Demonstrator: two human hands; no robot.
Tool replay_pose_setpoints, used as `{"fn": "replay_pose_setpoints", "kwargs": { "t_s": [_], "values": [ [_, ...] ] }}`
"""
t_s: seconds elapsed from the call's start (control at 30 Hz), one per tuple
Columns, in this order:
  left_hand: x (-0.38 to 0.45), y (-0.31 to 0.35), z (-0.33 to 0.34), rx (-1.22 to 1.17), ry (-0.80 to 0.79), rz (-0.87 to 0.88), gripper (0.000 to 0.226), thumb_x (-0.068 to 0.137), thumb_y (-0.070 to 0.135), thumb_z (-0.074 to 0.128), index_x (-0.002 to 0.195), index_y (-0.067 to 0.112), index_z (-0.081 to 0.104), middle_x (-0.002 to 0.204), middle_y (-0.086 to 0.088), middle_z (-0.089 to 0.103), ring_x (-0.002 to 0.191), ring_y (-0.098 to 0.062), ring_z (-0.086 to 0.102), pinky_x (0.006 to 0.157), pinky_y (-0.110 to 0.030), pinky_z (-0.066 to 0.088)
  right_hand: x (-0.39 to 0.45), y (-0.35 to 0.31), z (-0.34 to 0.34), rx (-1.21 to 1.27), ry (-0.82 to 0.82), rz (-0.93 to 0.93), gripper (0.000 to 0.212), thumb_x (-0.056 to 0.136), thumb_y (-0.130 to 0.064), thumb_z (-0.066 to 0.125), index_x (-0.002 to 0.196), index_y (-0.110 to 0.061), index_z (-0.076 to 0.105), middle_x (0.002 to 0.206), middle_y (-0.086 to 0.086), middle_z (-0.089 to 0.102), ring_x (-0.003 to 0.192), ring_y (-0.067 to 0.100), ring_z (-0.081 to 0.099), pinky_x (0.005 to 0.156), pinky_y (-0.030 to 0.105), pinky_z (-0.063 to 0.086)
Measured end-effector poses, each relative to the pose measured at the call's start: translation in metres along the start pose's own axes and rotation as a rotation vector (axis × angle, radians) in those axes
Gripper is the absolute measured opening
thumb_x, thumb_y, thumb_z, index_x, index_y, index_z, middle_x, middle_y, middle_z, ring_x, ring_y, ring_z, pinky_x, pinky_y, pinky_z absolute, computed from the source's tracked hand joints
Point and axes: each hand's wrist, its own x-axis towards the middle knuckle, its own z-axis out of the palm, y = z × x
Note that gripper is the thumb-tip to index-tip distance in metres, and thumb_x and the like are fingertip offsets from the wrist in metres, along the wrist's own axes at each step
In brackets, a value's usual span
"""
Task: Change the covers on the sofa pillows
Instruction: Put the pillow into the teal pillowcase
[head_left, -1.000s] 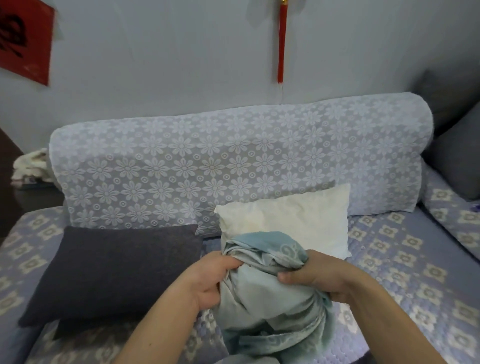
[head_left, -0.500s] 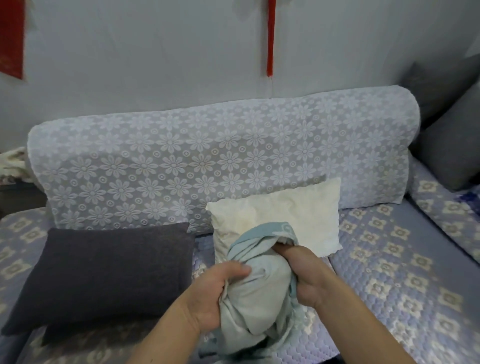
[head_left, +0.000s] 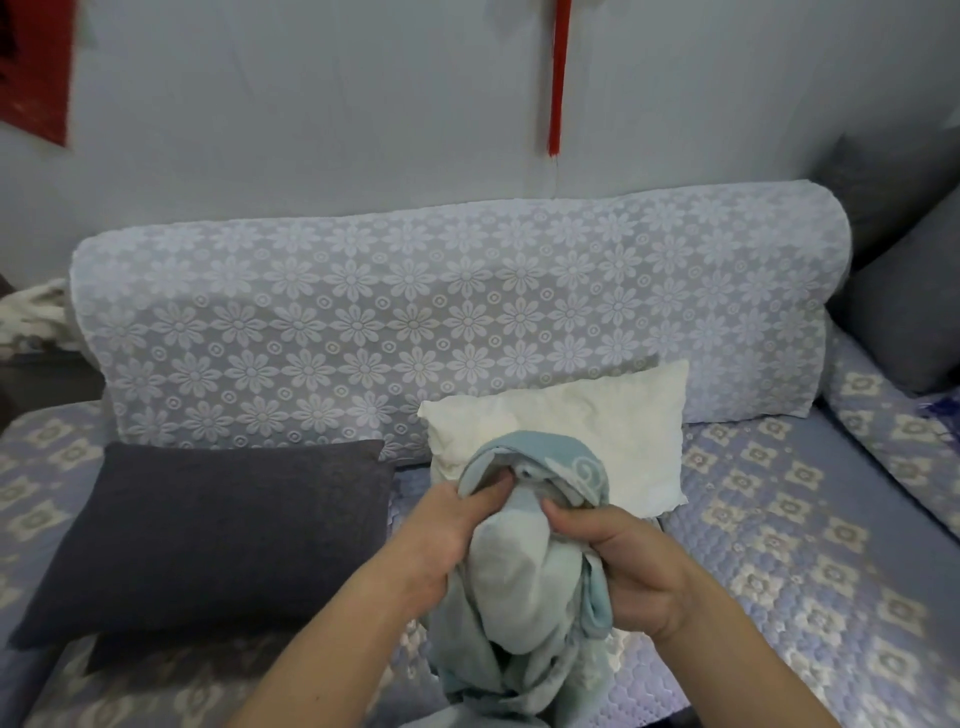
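Bare pillow: the cream pillow (head_left: 587, 431) has no cover on it; it leans against the sofa backrest (head_left: 415, 312) on the seat, directly behind the hands.
New cover: the light blue cover (head_left: 524, 587) is bunched into a loose roll in front of the bare pillow, not yet drawn over it.
Left hand: the left hand (head_left: 441, 540) grips the bunched cover on its left side, fingers reaching into the folds near the top.
Right hand: the right hand (head_left: 623, 566) clenches the cover on its right side.
Second pillow: the dark grey pillow (head_left: 208, 525) lies flat on the seat to the left, cover in place.
Progress estimate: early to middle; one pillow stripped, none visibly re-covered.
Remaining, as judged: find the cover opening, insert the cream pillow, then treat the dark grey pillow.
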Motion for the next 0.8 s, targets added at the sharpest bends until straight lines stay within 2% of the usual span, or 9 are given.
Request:
{"fn": "replay_pose_setpoints", "kwargs": {
  "t_s": [0.1,0.2,0.3,0.37,0.47,0.53,0.6,0.7,0.8],
  "values": [
    [0.000,-0.005,-0.016,0.074,-0.145,0.133,0.058,0.081,0.040,0.079,0.127,0.008,0.065,0.123,-0.012,0.072,0.118,-0.031,0.066,0.101,-0.040,0.053,-0.004,-0.008,0.006,-0.014,0.010,-0.047,0.065,0.072,-0.014,0.086,0.129,0.006,0.062,0.138,0.029,0.055,0.124,0.041,0.058,0.104,0.053,0.048],
    [-0.001,-0.025,-0.030,0.424,-0.340,0.122,0.051,0.081,0.011,0.082,0.127,0.024,0.063,0.121,0.006,0.072,0.116,-0.013,0.066,0.100,-0.031,0.053,-0.007,-0.026,0.005,0.090,0.066,-0.103,0.066,0.067,-0.005,0.086,0.127,0.010,0.062,0.137,0.031,0.055,0.123,0.045,0.058,0.104,0.060,0.045],
    [0.021,-0.067,-0.041,0.947,0.107,0.108,0.027,0.078,0.022,0.055,0.100,0.031,0.068,0.102,0.006,0.070,0.098,-0.019,0.068,0.083,-0.036,0.057,-0.011,-0.041,0.005,0.203,0.118,-0.152,0.079,0.056,-0.008,0.094,0.127,0.004,0.064,0.137,0.025,0.058,0.124,0.041,0.059,0.105,0.056,0.046],
    [0.031,-0.089,-0.060,1.049,0.485,-0.062,0.023,0.082,0.023,0.047,0.095,0.026,0.065,0.102,-0.004,0.060,0.094,-0.032,0.062,0.076,-0.038,0.053,-0.017,-0.048,0.003,0.223,0.128,-0.193,0.079,0.045,-0.007,0.098,0.117,0.004,0.069,0.129,0.024,0.063,0.116,0.040,0.064,0.097,0.056,0.052],
    [0.040,-0.096,-0.084,0.447,0.646,-0.318,0.023,0.093,0.013,0.047,0.103,0.012,0.068,0.105,-0.017,0.068,0.090,-0.037,0.065,0.075,-0.042,0.057,-0.027,-0.058,-0.004,0.198,0.137,-0.276,0.080,0.050,-0.005,0.094,0.124,0.006,0.066,0.131,0.026,0.062,0.118,0.041,0.063,0.095,0.060,0.052],
    [0.040,-0.088,-0.086,-0.200,0.514,-0.328,0.027,0.098,0.008,0.046,0.111,0.003,0.068,0.106,-0.024,0.072,0.095,-0.040,0.069,0.076,-0.046,0.059,-0.029,-0.061,-0.009,0.155,0.161,-0.278,0.064,0.064,-0.008,0.084,0.124,0.003,0.067,0.132,0.025,0.062,0.116,0.040,0.064,0.096,0.058,0.052],
    [0.037,-0.080,-0.086,-0.372,0.306,-0.260,0.030,0.096,0.006,0.050,0.118,-0.001,0.068,0.115,-0.025,0.071,0.107,-0.040,0.069,0.095,-0.052,0.055,-0.028,-0.061,-0.017,0.121,0.250,-0.246,0.054,0.069,-0.009,0.080,0.121,0.001,0.069,0.127,0.024,0.065,0.108,0.037,0.068,0.095,0.054,0.054],
    [0.027,-0.062,-0.077,0.146,-0.001,-0.242,0.059,0.080,0.018,0.077,0.135,0.012,0.059,0.127,-0.012,0.069,0.118,-0.031,0.066,0.107,-0.052,0.049,-0.024,-0.058,-0.023,0.134,0.279,-0.201,0.075,0.048,-0.007,0.098,0.118,-0.003,0.069,0.116,0.022,0.068,0.103,0.036,0.068,0.099,0.053,0.052],
    [0.019,-0.044,-0.050,0.652,-0.031,-0.076,0.115,0.066,0.046,0.090,0.154,0.043,0.016,0.145,0.016,0.037,0.137,-0.013,0.042,0.108,-0.032,0.038,-0.019,-0.055,-0.017,0.055,0.242,-0.141,0.080,0.044,-0.011,0.099,0.117,-0.001,0.067,0.115,0.024,0.066,0.103,0.038,0.066,0.106,0.054,0.045]
  ]
}}
